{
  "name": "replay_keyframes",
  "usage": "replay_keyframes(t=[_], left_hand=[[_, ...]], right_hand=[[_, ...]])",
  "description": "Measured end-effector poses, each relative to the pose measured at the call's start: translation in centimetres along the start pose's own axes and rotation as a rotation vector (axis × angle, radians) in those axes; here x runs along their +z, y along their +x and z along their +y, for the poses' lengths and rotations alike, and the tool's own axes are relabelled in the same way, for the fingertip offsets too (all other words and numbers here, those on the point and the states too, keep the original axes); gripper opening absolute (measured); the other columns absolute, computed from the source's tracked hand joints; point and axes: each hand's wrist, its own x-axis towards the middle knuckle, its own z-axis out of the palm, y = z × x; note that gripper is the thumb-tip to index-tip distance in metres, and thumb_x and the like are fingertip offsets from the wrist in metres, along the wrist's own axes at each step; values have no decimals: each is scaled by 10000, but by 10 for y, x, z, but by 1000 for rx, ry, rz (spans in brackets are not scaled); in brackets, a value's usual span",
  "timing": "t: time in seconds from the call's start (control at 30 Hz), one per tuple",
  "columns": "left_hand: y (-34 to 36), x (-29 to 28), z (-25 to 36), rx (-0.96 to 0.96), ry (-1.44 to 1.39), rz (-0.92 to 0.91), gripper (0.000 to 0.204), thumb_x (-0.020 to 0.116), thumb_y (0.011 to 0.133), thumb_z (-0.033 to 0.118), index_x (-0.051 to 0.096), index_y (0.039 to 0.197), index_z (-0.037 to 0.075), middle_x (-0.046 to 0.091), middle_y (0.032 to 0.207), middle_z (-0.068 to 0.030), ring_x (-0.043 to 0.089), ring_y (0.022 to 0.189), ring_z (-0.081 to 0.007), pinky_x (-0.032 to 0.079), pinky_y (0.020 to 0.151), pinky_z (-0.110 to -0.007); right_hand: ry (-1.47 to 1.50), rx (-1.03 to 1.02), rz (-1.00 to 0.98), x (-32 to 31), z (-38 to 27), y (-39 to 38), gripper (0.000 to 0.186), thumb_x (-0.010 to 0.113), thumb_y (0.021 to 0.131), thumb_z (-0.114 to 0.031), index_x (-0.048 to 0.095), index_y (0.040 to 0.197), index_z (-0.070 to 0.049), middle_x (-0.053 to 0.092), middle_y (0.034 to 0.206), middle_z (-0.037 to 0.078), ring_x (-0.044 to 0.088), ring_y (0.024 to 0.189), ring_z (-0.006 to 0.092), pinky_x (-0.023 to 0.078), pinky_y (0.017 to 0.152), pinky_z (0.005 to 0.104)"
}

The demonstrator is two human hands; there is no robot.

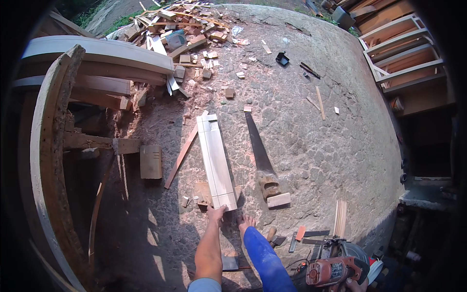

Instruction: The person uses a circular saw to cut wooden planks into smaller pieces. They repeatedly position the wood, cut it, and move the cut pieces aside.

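Observation:
A pale squared wooden beam [216,155] with pencil lines across it lies lengthwise in front of me, with a notch near its far end. Its near part rests on a wood block [203,194]. My left hand [217,212] is closed on the beam's near end. At the lower right, my right hand [357,284] grips the handle of a red-and-black circular saw [335,270], apart from the beam; part of this hand is cut off by the picture's edge. My bare foot [246,222] stands beside the beam's near end.
A handsaw [258,151] lies right of the beam, a small block [278,200] by its handle. Near my leg are a hammer [275,237] and a try square [300,234]. Offcuts [185,29] pile up far left; timber frames [44,146] stand left, more frames [399,44] right.

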Motion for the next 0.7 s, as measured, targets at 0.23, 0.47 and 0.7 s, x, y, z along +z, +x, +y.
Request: replay_keyframes(t=[0.23, 0.47, 0.7], left_hand=[[21, 25, 24, 185, -188, -608, 535, 814, 809, 194, 636, 1265, -22, 711, 1065, -117, 693, 888, -217, 565, 772, -372], [-146, -60, 135, 14, -808, -763, 694, 737, 864, 463, 555, 1413, 80, 698, 1206, -122, 678, 1068, -276, 565, 864, -460], [-353, -245, 13, 532, -723, -633, 811, 694, 973, 282, 252, 1619, 71, 524, 1431, -145, 577, 1232, -288, 530, 1036, -436]], right_hand=[[-6, -44, -44, 0, -4, -6, 479, 683, 876, -70, 607, 1341, 16, 642, 715, 57, 593, 529, 136, 482, 490, 260], [56, -145, -156, -9, -15, -48, 506, 679, 881, -84, 634, 1375, 15, 650, 691, 54, 597, 512, 135, 472, 473, 251], [114, -461, -383, 12, -101, -116, 600, 702, 767, -31, 610, 1356, 35, 735, 1107, 156, 710, 745, 144, 585, 638, 269]])
